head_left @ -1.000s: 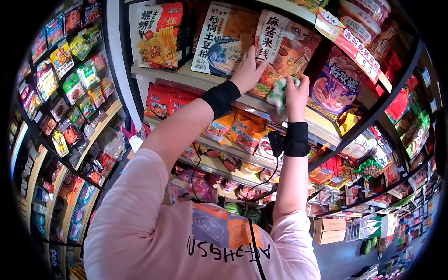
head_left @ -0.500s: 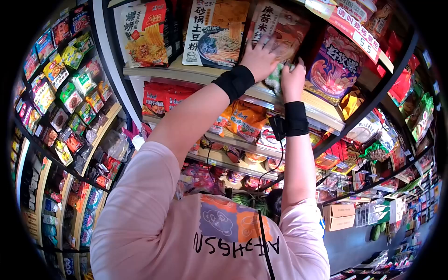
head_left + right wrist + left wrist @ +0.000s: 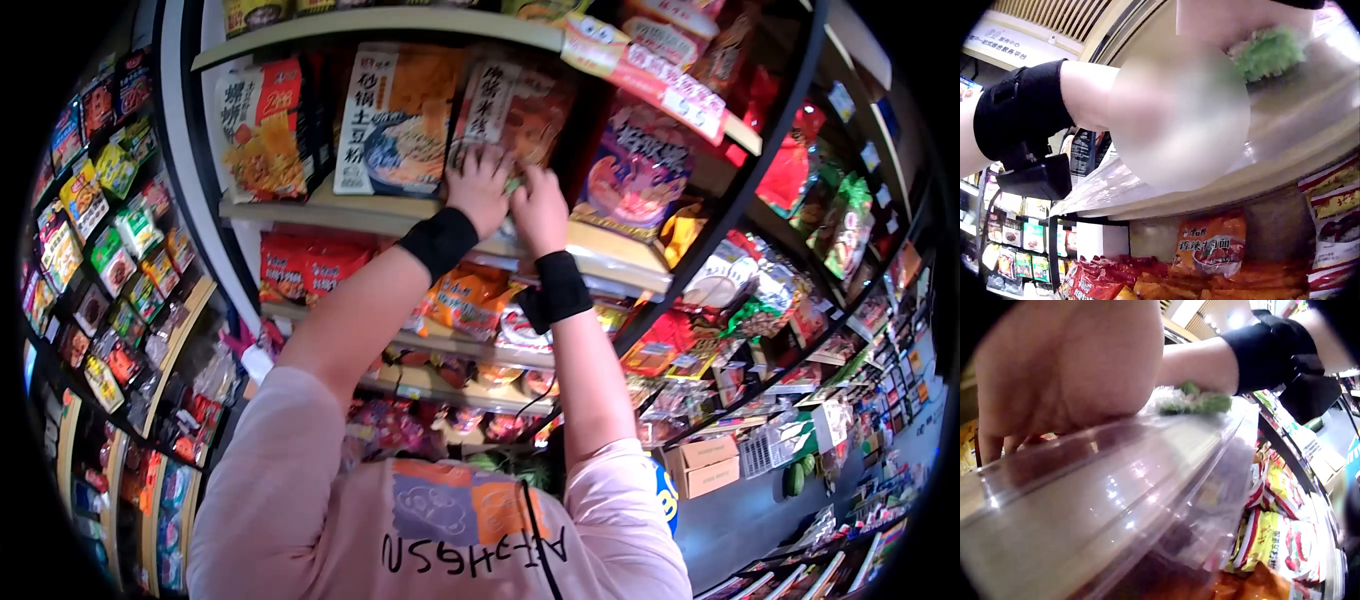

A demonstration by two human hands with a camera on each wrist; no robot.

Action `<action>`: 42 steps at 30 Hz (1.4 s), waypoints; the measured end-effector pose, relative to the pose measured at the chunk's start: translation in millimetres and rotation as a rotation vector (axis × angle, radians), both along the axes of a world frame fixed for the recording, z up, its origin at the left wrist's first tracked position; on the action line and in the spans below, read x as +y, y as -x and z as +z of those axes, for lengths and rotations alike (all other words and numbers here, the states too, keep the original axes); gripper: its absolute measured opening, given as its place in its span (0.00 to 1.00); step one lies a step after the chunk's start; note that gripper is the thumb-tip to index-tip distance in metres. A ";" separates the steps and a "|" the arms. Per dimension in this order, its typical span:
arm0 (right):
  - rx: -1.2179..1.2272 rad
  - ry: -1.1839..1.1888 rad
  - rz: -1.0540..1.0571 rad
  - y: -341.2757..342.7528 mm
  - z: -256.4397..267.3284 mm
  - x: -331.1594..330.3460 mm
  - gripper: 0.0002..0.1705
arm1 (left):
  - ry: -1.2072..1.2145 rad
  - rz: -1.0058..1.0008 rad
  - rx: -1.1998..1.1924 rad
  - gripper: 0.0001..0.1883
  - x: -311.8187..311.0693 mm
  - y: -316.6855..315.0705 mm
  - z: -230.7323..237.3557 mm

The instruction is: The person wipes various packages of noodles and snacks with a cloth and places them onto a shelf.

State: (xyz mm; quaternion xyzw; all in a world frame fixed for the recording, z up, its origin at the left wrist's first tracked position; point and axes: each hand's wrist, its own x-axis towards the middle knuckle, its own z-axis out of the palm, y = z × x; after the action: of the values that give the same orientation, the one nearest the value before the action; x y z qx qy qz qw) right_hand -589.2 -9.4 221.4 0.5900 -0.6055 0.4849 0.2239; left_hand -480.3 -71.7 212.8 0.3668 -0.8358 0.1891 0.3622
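Observation:
My left hand (image 3: 478,190) lies with spread fingers over the lower part of a reddish-brown noodle packet (image 3: 532,112) that stands on the shelf. Close beside it, my right hand (image 3: 541,208) grips a fluffy green and white cloth (image 3: 1272,55) near the packet's lower right corner. Most of the cloth is hidden from above; in the left wrist view its green and white pile (image 3: 1200,403) shows at the clear plastic shelf edging (image 3: 1097,506). A blurred disc covers the left hand in the right wrist view. A white and orange noodle packet (image 3: 405,125) stands just left.
A purple packet (image 3: 632,165) stands to the right, a red and white one (image 3: 265,135) at far left. The shelf above carries a price sign (image 3: 650,75). Lower shelves hold red packets (image 3: 310,265) and orange packets (image 3: 470,298). A dark upright post (image 3: 735,190) borders the right side.
The reddish-brown packet, tilted forward earlier, now stands farther back and straighter. My left hand has slid down its front, and both hands have come closer together. The head view has shifted.

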 end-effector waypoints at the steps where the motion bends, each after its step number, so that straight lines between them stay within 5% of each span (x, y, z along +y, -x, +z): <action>1: -0.037 -0.009 0.031 -4.2 4.5 8.5 0.19 | 0.048 -0.019 0.006 0.32 -0.2 -2.9 -4.8; 7: -0.104 0.102 0.280 -6.6 67.6 87.9 0.13 | -0.120 -0.412 -0.139 0.31 38.0 -77.6 7.3; 10: -0.125 0.328 0.250 19.8 140.2 151.5 0.13 | -0.170 -0.477 -0.171 0.32 56.4 -106.3 9.5; 11: -0.116 0.320 0.045 31.2 167.5 169.9 0.14 | -0.183 -0.508 -0.159 0.32 63.7 -112.4 12.2; 13: 0.013 0.510 -0.028 70.6 219.7 174.8 0.16 | -0.249 -0.552 -0.139 0.33 83.0 -125.2 15.9; 18: 0.217 0.281 -0.441 184.1 313.5 123.9 0.41 | -0.417 -0.707 -0.049 0.32 129.5 -161.1 10.2; 20: 0.027 -0.131 -0.386 204.9 332.2 106.0 0.33 | -0.512 -0.720 -0.010 0.31 148.2 -177.7 0.0; 21: 0.445 -0.163 -0.446 247.2 341.4 84.4 0.27 | -0.528 -0.709 -0.012 0.30 150.4 -185.7 -9.2; 22: 0.861 -0.189 -0.494 287.6 342.4 61.8 0.23 | -0.545 -0.698 -0.016 0.30 152.1 -194.6 -17.4; 24: 0.743 -0.208 -0.458 310.0 340.7 40.8 0.22 | -0.638 -0.660 0.016 0.30 159.4 -208.1 -20.7; 26: 0.902 -0.224 -0.539 331.1 341.6 25.3 0.20 | -0.684 -0.653 0.066 0.30 156.5 -216.3 -29.8; 27: 0.408 -0.091 -0.448 312.9 333.5 27.8 0.21 | -0.599 -0.625 0.090 0.28 151.1 -216.9 -33.3; 30: 0.749 -0.170 -0.778 203.2 309.6 88.2 0.13 | -0.700 -0.709 0.309 0.24 131.7 -211.3 -25.7; 35: 0.846 0.662 -0.759 185.2 275.1 127.6 0.08 | -0.652 -0.628 0.344 0.16 92.5 -199.0 3.9; 36: 0.830 0.651 -0.777 197.4 278.7 133.6 0.09 | -0.635 -0.625 0.346 0.15 85.4 -195.0 8.2; 38: 0.207 0.594 -0.365 138.5 269.7 174.8 0.13 | -0.603 -0.619 0.344 0.14 70.2 -184.1 19.3; 39: 0.103 0.466 -0.321 133.5 268.6 188.4 0.16 | -0.543 -0.645 0.356 0.11 57.5 -175.5 23.0; 42: 0.552 0.669 -0.453 153.5 261.0 211.2 0.13 | -0.532 -0.631 0.332 0.12 7.9 -147.4 28.3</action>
State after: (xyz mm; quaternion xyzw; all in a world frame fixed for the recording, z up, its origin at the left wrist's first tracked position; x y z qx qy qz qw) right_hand -742.7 201.8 482.4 0.4458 -0.4476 0.4175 0.6532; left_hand -332.9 -63.8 241.1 0.1996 -0.8569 -0.2139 0.4244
